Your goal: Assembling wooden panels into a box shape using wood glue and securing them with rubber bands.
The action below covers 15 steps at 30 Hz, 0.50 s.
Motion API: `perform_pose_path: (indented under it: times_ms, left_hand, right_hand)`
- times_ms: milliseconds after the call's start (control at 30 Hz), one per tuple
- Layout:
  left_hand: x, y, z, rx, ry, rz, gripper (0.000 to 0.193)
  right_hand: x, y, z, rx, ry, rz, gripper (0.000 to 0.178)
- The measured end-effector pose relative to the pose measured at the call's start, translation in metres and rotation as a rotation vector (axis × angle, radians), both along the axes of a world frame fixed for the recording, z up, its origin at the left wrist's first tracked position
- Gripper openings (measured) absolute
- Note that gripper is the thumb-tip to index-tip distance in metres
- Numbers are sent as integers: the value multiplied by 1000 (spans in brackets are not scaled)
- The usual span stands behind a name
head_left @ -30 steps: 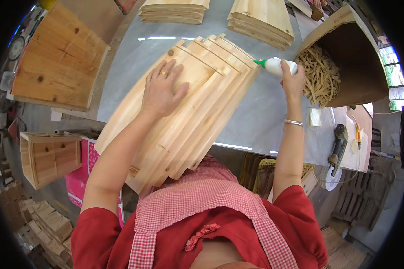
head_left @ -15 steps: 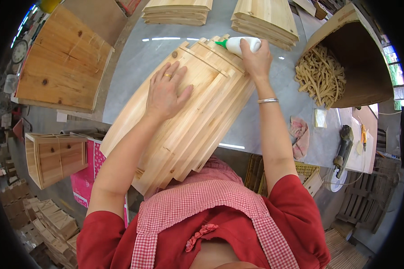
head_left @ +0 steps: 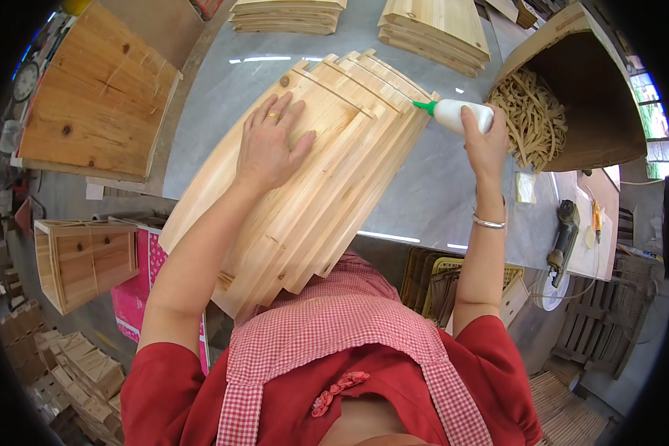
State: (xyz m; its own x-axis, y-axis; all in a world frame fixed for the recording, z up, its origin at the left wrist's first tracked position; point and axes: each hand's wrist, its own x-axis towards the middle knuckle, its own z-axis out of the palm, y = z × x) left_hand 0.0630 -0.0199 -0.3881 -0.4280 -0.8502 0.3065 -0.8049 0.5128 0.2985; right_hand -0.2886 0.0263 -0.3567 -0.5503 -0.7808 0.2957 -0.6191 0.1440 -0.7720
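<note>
A fanned stack of pale wooden boards [head_left: 297, 201] lies tilted across the table's near edge, each board showing a grooved strip at its far end. My left hand [head_left: 272, 145] rests flat on the top board, fingers stretched out. In my right hand [head_left: 487, 141] is a white glue bottle [head_left: 453, 116] with a green nozzle, held sideways. Its tip points left, at the right end of the farthest grooved strip; whether it touches the wood I cannot tell.
Two more board stacks [head_left: 435, 33] stand at the table's [head_left: 223, 97] far side. On the right, a cardboard box [head_left: 609, 97] spills tan strips [head_left: 528, 119]. A power tool [head_left: 563, 234] lies at the right edge, and wooden boxes [head_left: 89, 260] stand to the left.
My right hand has moved right and nearer with the glue bottle, the nozzle travelling along the end of the boards. The pink cloth is now hidden behind my right arm. My left hand stays put.
</note>
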Motion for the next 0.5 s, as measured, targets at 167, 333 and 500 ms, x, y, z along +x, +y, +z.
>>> perform_pose_path:
  times_ms: [167, 333, 500]
  left_hand:
    - [1, 0, 1, 21, 13, 5, 54]
    - [1, 0, 1, 25, 18, 10, 54]
    - [1, 0, 2, 22, 12, 8, 54]
  right_hand:
    - [-1, 5, 14, 7, 68, 178, 56]
    - [15, -6, 12, -17, 101, 177, 58]
    - [65, -54, -18, -249, -214, 268, 56]
